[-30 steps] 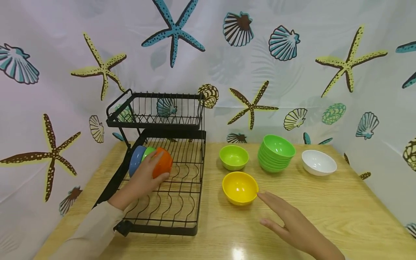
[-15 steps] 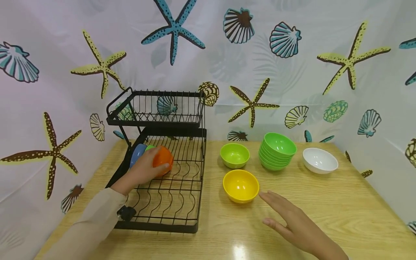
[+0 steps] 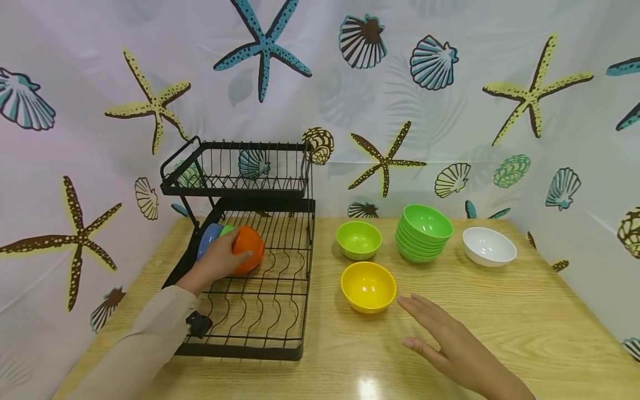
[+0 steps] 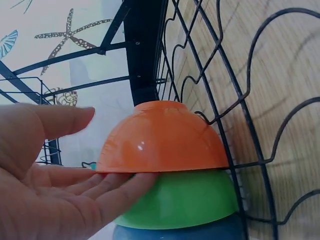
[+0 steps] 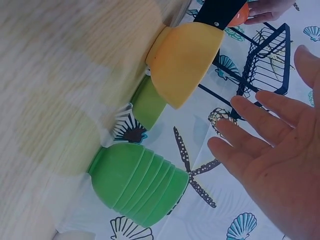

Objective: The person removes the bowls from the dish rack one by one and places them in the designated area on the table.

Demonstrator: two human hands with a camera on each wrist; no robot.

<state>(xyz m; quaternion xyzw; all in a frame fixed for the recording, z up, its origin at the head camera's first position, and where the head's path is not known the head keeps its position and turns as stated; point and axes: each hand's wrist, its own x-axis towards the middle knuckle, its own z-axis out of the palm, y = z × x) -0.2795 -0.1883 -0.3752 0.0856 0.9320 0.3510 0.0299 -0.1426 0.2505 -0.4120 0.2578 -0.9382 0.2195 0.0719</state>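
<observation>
My left hand is at an orange bowl standing on its side in the lower tier of a black dish rack. In the left wrist view, its fingers lie straight along the bowl's rim, and the thumb stands apart from the bowl's outside. A green bowl and a blue bowl are lined up behind the orange one. My right hand hovers over the table with fingers extended and nothing in it, nearest to a yellow bowl.
A lime-green bowl stands behind the yellow bowl. To its right are a stack of several green bowls and a white bowl. The rack's upper tier overhangs the back of its lower tier. A patterned curtain hangs behind.
My left hand has shifted slightly, its fingers dropping from across the orange bowl's top to its rim on the left. The bowls stay in place, and my right hand keeps hovering.
</observation>
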